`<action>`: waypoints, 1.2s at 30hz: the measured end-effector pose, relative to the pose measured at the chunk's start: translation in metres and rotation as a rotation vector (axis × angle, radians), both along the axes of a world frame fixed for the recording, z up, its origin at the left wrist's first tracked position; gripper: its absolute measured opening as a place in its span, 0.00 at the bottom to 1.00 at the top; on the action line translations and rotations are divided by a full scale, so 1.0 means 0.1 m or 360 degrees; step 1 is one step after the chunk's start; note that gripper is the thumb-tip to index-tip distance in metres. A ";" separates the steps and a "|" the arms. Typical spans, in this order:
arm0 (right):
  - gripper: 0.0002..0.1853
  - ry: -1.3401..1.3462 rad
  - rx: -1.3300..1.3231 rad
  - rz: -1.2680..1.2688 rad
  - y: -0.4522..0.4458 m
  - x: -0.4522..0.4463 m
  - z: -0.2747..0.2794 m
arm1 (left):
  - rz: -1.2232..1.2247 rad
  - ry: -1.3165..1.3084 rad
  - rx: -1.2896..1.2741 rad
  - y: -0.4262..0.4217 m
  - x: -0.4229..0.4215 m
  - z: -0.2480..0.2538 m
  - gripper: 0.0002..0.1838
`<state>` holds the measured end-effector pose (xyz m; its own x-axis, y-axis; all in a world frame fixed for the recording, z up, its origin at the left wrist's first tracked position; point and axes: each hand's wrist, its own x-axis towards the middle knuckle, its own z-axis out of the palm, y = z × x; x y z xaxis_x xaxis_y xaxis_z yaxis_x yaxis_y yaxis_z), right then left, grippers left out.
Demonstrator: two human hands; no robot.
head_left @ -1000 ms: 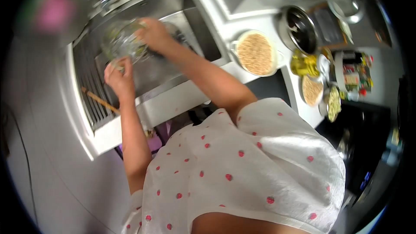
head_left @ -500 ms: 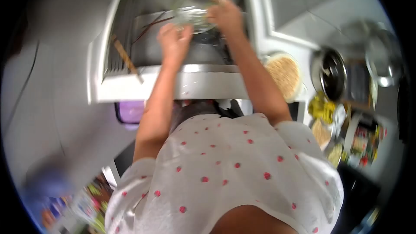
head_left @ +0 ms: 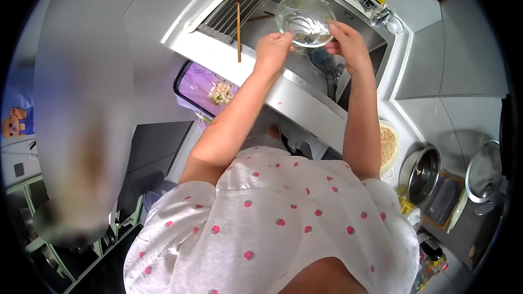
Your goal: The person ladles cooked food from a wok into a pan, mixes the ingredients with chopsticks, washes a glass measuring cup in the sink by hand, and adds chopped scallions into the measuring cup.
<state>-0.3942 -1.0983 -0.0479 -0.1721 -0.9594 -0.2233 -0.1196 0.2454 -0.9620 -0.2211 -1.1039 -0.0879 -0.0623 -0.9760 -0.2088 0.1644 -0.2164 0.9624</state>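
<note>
Over the steel sink (head_left: 310,73), both hands hold a clear glass bowl (head_left: 305,19) by its rim. My left hand (head_left: 273,51) is closed on the bowl's near left edge. My right hand (head_left: 348,46) grips the right edge, thumb on the rim and fingers below. A dark ladle-like utensil (head_left: 327,68) lies in the sink beneath the bowl. Left of the bowl, a wooden chopstick-like stick (head_left: 238,30) rests across the drying rack (head_left: 253,0) and the sink's front edge.
A faucet (head_left: 381,16) stands behind the sink. Below the counter at left is a purple-lined bin (head_left: 199,84) with food scraps. To the right are a bowl of grains (head_left: 388,144), a steel pot (head_left: 422,171) and a glass lid (head_left: 484,171).
The view has swung round, bringing the faucet and the bin's scraps into sight. Both hands still hold the bowl, which now appears farther right in the frame and sharper.
</note>
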 end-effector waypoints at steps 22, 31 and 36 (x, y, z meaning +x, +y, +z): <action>0.35 -0.1218 0.0154 0.0334 0.52 2.09 -0.45 | 0.0324 0.0150 0.0193 1.06 2.09 -0.02 0.13; 0.35 -0.1823 0.0642 0.0751 0.74 3.03 -0.55 | 0.0761 0.0324 0.0202 1.68 2.52 0.07 0.11; 0.41 -0.1209 0.0950 0.1282 0.92 3.33 -0.56 | 0.1122 0.0353 0.0228 2.09 2.79 0.12 0.12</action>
<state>-0.0609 -1.0063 -0.1035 0.7764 -0.4478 -0.4435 0.0969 0.7801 -0.6181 0.0584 -0.8946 -0.0759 0.5122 -0.7642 -0.3921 0.4969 -0.1087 0.8610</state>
